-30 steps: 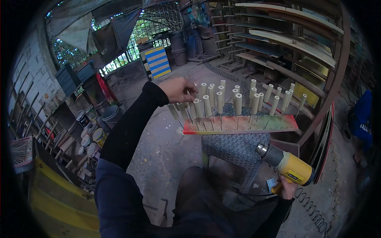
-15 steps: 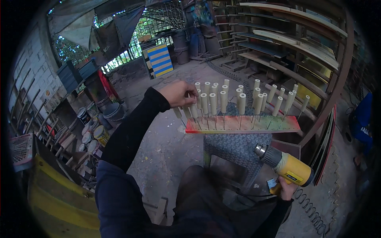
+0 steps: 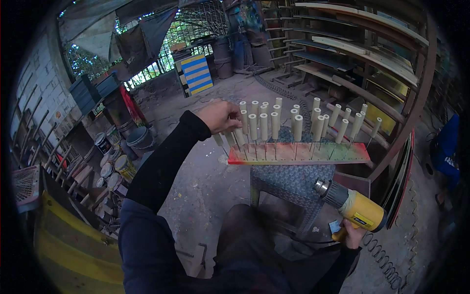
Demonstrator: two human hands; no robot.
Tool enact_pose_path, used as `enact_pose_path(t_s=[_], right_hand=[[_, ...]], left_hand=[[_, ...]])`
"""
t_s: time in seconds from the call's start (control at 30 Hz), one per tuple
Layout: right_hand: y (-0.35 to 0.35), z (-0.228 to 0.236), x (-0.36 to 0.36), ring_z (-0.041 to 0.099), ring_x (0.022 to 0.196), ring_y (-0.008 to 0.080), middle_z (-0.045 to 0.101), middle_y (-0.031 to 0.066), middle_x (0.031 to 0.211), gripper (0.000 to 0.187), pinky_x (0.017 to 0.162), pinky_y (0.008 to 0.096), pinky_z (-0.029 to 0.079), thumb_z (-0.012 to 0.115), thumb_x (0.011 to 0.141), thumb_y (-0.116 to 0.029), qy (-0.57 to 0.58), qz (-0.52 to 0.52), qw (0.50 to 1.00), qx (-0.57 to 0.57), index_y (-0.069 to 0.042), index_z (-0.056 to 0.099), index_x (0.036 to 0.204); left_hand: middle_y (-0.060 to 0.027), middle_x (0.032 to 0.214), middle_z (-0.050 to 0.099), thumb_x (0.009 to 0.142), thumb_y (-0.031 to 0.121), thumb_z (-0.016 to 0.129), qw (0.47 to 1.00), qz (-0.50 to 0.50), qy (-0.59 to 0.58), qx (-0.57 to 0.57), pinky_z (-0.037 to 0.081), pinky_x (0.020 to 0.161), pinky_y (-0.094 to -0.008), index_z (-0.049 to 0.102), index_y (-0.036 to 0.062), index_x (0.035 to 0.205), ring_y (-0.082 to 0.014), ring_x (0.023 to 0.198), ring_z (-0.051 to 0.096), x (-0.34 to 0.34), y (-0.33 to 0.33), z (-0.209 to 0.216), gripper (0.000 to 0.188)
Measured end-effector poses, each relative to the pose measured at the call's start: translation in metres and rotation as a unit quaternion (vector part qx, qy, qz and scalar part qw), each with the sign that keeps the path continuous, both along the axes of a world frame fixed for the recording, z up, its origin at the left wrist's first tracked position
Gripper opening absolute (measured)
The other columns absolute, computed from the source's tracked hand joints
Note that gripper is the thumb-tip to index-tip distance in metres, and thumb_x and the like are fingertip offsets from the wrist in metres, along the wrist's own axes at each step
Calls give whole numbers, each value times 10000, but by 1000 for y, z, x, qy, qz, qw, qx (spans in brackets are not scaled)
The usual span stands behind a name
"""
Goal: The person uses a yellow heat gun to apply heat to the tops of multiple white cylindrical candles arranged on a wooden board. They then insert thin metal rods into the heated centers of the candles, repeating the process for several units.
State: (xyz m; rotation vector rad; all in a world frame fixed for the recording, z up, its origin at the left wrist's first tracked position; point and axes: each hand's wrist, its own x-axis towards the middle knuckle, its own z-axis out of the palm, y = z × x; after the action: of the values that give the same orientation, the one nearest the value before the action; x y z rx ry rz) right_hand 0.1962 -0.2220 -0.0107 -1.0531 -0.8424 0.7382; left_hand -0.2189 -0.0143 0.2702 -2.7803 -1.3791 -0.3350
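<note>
Several cream-coloured hollow tubes (image 3: pixel 298 128) stand on thin metal rods above a long board (image 3: pixel 298 153) stained red and green. Some of the rods lean. At the board's left end, my left hand (image 3: pixel 221 116) is closed, fingertips pinching one of the tubes; the fingers partly hide it. My right hand (image 3: pixel 353 234), lower right, is wrapped round the handle of a yellow heat gun (image 3: pixel 363 211). Its metal nozzle points up and left, a little below the board and apart from the tubes.
A grey woven-pattern stool (image 3: pixel 289 183) is under the board. On the right, a rack (image 3: pixel 387 98) holds long planks. Paint cans (image 3: pixel 125 166) and a bucket (image 3: pixel 141 139) crowd the left. A coiled hose (image 3: pixel 384 259) lies at lower right, and a striped panel (image 3: pixel 197 74) leans at the back.
A few tubes close to my left fingers have shifted slightly in their lean. My left hand keeps its pinch, and the heat gun stays almost where it was.
</note>
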Motion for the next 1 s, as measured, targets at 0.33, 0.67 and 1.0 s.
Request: enact_pose_path(t_s=[0.33,0.67,1.0], right_hand=[[-4,-5,4,601,860,181,608,77,967,345,768,297,478,657,760,22,18,41,999,-27,-3,536,1082],[-5,17,-12,601,764,173,615,96,896,292,680,294,484,657,777,-1,27,-24,999,-24,18,545,1046],[-2,5,-6,600,790,174,614,91,932,333,701,288,478,663,780,-8,36,7,999,-32,16,542,1089]], left_hand=[[-144,686,618,831,394,627,995,57,33,69,476,632,-400,641,10,762,-326,663,603,11,-17,-7,390],[-134,777,625,852,306,617,989,79,-30,119,478,667,-392,650,30,875,-295,731,601,-6,-21,5,279],[-113,909,615,826,231,634,992,-55,-12,110,422,856,-385,662,55,955,-290,942,561,18,9,-7,220]])
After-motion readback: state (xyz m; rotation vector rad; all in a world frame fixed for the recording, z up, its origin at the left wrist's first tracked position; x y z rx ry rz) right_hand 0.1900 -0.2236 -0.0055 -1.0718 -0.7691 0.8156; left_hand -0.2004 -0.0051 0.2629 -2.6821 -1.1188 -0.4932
